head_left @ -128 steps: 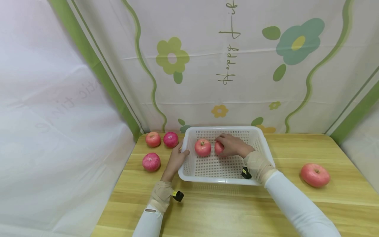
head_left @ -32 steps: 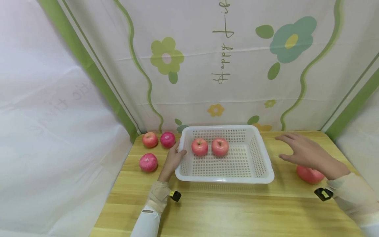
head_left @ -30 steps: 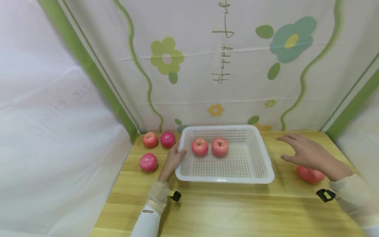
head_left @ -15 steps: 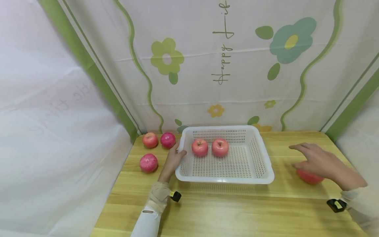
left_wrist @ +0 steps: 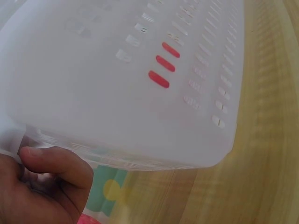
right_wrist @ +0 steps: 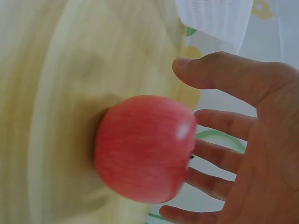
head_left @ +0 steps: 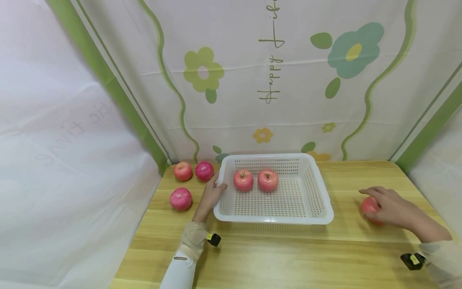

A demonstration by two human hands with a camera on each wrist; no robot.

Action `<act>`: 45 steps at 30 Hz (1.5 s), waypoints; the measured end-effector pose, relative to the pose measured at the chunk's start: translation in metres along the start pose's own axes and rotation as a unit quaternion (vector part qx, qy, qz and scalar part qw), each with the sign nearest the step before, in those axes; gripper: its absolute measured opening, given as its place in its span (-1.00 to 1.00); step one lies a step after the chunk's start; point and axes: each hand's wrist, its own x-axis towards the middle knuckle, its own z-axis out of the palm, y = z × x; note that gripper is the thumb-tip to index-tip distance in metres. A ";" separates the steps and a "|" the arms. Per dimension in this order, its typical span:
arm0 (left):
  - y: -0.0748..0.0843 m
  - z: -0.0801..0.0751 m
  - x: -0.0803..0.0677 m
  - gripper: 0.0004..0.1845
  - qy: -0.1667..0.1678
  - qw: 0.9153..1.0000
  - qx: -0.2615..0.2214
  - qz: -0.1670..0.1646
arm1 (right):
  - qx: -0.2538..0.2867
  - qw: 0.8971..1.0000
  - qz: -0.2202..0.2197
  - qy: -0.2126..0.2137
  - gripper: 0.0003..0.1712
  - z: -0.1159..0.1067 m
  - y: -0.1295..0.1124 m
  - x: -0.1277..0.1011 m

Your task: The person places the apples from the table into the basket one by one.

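Observation:
My left hand (head_left: 210,196) grips the left rim of a white plastic basket (head_left: 274,219), thumb over the edge; the left wrist view shows the curled fingers (left_wrist: 65,165) at the basket's rim. Inside the basket two red apples sit side by side, a left apple (head_left: 243,180) and a right apple (head_left: 268,180). My right hand (head_left: 391,208) is over another red apple (right_wrist: 145,149) on the table at the right. In the right wrist view its thumb and fingers are spread about that apple, and no firm hold shows.
Left of the basket on the wooden table (head_left: 274,257) lie a red apple (head_left: 183,171), a deep pink round fruit (head_left: 204,171) and a streaked pink round fruit (head_left: 181,199). A printed curtain (head_left: 238,112) hangs right behind the basket.
My right hand left the apple in the basket, moved right, then came down and back over the apple on the table. My left hand has stayed on the rim.

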 end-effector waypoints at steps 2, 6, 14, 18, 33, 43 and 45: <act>0.000 0.000 0.000 -0.25 0.000 1.000 -0.001 0.000 | 0.003 1.000 -0.003 0.011 -0.18 0.004 0.003 -0.002; -0.001 0.000 0.001 -0.25 0.001 1.000 0.001 0.001 | 0.001 1.000 -0.005 0.028 -0.16 0.012 0.008 -0.005; -0.001 0.000 0.001 -0.25 0.001 1.000 0.002 -0.002 | 0.015 0.999 -0.004 0.034 -0.11 0.021 0.013 -0.010; -0.002 0.000 0.000 -0.26 0.001 1.000 0.003 -0.002 | 0.020 0.999 -0.001 0.032 -0.10 0.022 0.014 -0.010; -0.001 0.001 -0.001 -0.25 0.005 1.000 0.004 -0.003 | 0.022 0.999 0.019 0.019 -0.02 0.019 0.017 -0.011; -0.001 0.001 -0.001 -0.26 0.003 1.000 0.004 -0.007 | 0.023 0.999 0.035 -0.003 0.01 0.017 0.020 -0.010; -0.001 0.001 0.000 -0.26 0.002 1.000 0.003 -0.005 | 0.022 0.999 0.039 -0.005 0.01 0.016 0.020 -0.009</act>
